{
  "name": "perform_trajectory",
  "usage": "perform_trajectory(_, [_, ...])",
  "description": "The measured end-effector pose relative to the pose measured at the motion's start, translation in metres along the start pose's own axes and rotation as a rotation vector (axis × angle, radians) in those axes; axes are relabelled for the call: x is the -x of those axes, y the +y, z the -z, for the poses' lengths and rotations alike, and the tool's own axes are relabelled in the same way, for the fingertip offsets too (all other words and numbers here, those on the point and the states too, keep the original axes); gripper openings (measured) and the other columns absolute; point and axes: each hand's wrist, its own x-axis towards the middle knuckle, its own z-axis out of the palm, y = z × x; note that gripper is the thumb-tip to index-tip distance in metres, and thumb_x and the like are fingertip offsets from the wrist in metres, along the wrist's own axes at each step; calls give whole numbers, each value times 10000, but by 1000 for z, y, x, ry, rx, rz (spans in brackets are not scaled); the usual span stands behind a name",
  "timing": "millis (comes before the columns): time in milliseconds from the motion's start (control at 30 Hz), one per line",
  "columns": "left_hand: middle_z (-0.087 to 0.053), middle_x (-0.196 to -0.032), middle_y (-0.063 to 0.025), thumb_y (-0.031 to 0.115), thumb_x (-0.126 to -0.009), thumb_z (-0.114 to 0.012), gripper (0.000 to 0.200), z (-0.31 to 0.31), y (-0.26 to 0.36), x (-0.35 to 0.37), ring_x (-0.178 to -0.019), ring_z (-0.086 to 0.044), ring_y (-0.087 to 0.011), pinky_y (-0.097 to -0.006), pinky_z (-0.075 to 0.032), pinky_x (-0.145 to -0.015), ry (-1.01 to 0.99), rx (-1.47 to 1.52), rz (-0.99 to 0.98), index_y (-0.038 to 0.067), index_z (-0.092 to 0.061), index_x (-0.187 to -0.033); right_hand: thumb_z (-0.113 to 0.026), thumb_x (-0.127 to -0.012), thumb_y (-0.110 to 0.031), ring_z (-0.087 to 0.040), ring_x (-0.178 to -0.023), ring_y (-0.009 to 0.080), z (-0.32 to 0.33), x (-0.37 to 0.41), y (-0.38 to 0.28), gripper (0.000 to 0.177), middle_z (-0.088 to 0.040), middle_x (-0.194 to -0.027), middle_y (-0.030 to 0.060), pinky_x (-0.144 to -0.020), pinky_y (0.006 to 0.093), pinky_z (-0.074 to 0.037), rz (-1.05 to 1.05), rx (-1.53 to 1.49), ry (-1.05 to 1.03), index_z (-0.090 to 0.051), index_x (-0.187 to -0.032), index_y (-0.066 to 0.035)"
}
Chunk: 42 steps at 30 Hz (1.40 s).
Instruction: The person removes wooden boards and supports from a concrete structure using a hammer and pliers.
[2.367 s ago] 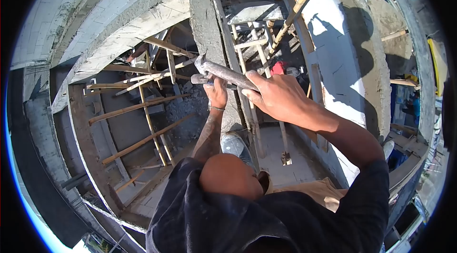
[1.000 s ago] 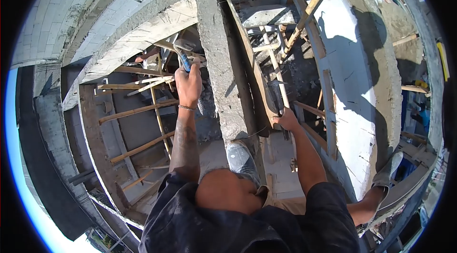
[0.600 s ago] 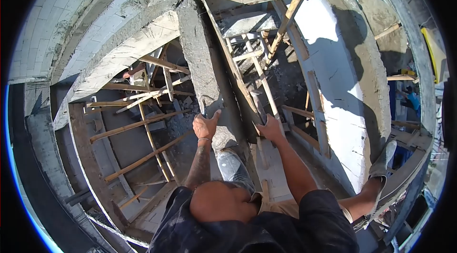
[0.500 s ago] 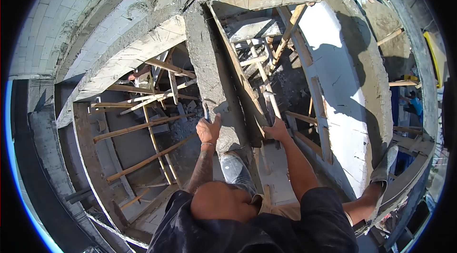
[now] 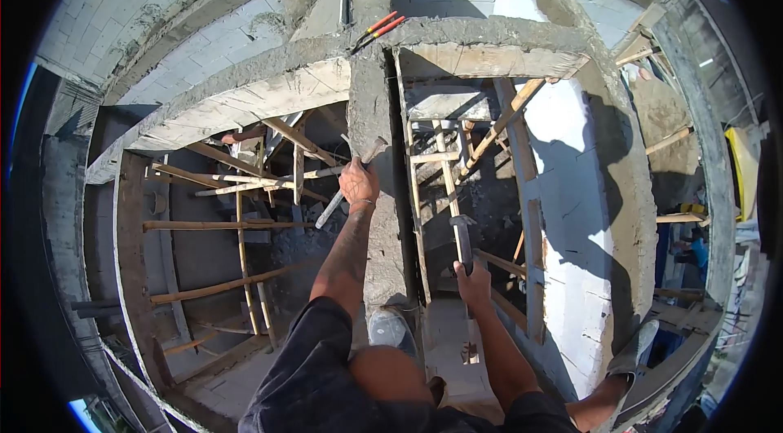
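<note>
My left hand (image 5: pixel 359 182) is closed round a hammer (image 5: pixel 330 211), above the narrow concrete beam (image 5: pixel 383 258). The hammer's metal head points up and right, and its pale handle slants down to the left. To the right of the beam, my right hand (image 5: pixel 473 282) grips a dark-handled tool (image 5: pixel 463 244) with a small crosswise head that looks like a hammer's. A thin board (image 5: pixel 414 213) runs along the beam's right side, with a dark gap between them. Red-handled cutters (image 5: pixel 382 29) lie where the beams meet.
Bamboo and timber props (image 5: pixel 204 290) cross the openings on both sides of the beam. A white block wall (image 5: pixel 571 213) stands at the right. My shoe (image 5: pixel 390 329) is on the beam; my other foot (image 5: pixel 636 351) rests at the right. Part of another person's arm (image 5: pixel 245 134) shows at upper left.
The view has shifted. My left hand has moved up the beam, its hammer now turned aslant and more fully seen. My right hand is lower and off the board, its tool more visible.
</note>
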Motion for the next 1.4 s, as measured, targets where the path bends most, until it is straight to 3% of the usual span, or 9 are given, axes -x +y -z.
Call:
perform_trajectory(233, [-522, -798, -85, 121, -721, -558, 100, -50, 6, 0, -806, -470, -265, -381, -341, -751, 134, -35, -18, 74, -543, -807, -534, -787, -285, -563, -754, 403, 87, -137, -98, 291, -585, -775, 221, -656, 447, -435, 240, 280, 104, -535, -881, -9])
perform_trajectory(467, [-501, -788, -70, 127, -662, -619, 166, -40, 17, 1, -797, -455, -264, -394, -323, -748, 29, -90, 45, 87, -512, -782, -537, -828, -287, -556, -884, 333, 50, -327, -295, 345, -580, -987, 149, -754, 419, -441, 851, 630, 173, -532, -1063, -35])
perform_trajectory(667, [-489, -722, -78, 157, -776, -568, 144, -33, 26, -5, -739, -454, -258, -385, -322, -704, 27, -45, 80, 70, -484, -697, -560, -810, -324, -498, -1023, 203, -30, -417, -395, 310, -610, -985, 57, -899, 380, -308, 940, 751, 232, -594, -1003, -84])
perform_trajectory(900, [-475, -697, -59, 200, -761, -603, 178, -30, 30, -9, -732, -469, -232, -365, -352, -701, 3, -36, 116, 74, -493, -699, -535, -825, -209, -484, -1055, 179, -83, -452, -398, 302, -607, -1036, 32, -906, 370, -275, 846, 961, 343, -558, -1116, -130])
perform_trajectory(1067, [-465, -714, -57, 187, -781, -571, 160, -28, 32, -9, -756, -466, -221, -357, -354, -728, 0, 17, 138, 84, -477, -702, -583, -794, -255, -374, -1184, 272, -64, -406, -370, 397, -438, -1255, 113, -974, 431, -257, 1167, 701, 470, -505, -1149, -96])
perform_trajectory(1200, [-470, -729, -55, 187, -757, -577, 133, -32, 32, -8, -781, -462, -224, -363, -343, -748, -18, -2, 144, 86, -494, -730, -579, -793, -195, -423, -1118, 313, -25, -280, -326, 348, -502, -1168, 136, -967, 414, -288, 1209, 325, -204, -512, -1091, -29])
perform_trajectory(1267, [-480, -739, -51, 182, -751, -514, 83, -32, 32, -9, -803, -463, -213, -349, -340, -749, 1, 23, 154, 100, -514, -737, -586, -725, -114, -460, -1070, 314, -15, -224, -298, 348, -523, -1109, 159, -966, 429, -288, 1400, 536, -372, -524, -1053, -14])
perform_trajectory(1333, [-491, -741, -52, 201, -771, -516, 105, -38, 27, -6, -811, -465, -214, -350, -337, -756, 29, 16, 128, 100, -525, -744, -602, -691, -105, -468, -1050, 282, -19, -198, -255, 371, -536, -1072, 138, -959, 423, -293, 1213, 840, -481, -532, -1045, -20])
perform_trajectory(1400, [-505, -753, -53, 180, -767, -505, 88, -36, 26, -3, -817, -474, -215, -355, -340, -765, 102, 24, 49, 98, -530, -751, -623, -674, -113, -500, -987, 250, -24, -175, -233, 389, -560, -971, 111, -941, 411, -309, 1328, 844, -168, -536, -1042, -25])
